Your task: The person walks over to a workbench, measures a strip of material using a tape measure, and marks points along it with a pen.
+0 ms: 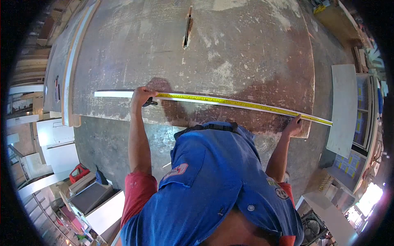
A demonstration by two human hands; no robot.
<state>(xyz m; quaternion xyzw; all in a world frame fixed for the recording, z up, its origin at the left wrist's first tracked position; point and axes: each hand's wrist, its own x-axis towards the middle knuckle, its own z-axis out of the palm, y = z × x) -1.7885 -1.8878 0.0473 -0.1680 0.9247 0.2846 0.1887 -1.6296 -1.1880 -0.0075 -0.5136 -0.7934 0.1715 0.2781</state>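
A long, narrow white strip (111,94) lies across the worktable, its right end reaching past the table's edge. Along it runs the yellow blade (213,100) of a tape measure. My left hand (141,97) closes around the black tape measure case (150,102) and presses on the strip. Far to the right, my right hand (293,126) pinches the yellow blade and the strip near the table's right edge. A small dark spot shows at its fingertips, too small to name.
The large worn worktable (230,49) has a slot with a dark blade (188,28) in it. A long fence rail (78,49) runs along its left side. A pale panel (344,106) stands at the right. A red-handled tool (79,173) and a fan (314,227) are lower down.
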